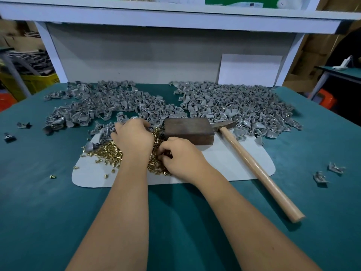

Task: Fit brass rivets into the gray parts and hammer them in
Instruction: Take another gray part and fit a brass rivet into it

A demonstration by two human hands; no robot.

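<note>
A heap of small brass rivets [106, 152] lies on a pale grey mat [224, 165]. My left hand [133, 136] lies knuckles-up over the far side of the heap, fingers curled down at the edge of the gray parts; what it holds is hidden. My right hand [180, 156] is over the heap's right side, its fingertips pinching at rivets. Big piles of gray parts spread across the back left [93, 102] and back right [234, 104]. A hammer with a wooden handle [259, 173] lies to the right, its head beside a dark metal block [188, 130].
The green table [48, 212] carries stray gray parts at the far left [8, 136] and at the right [336, 168]. Loose rivets [52, 176] lie off the mat. A white shelf frame [175, 18] rises behind the piles.
</note>
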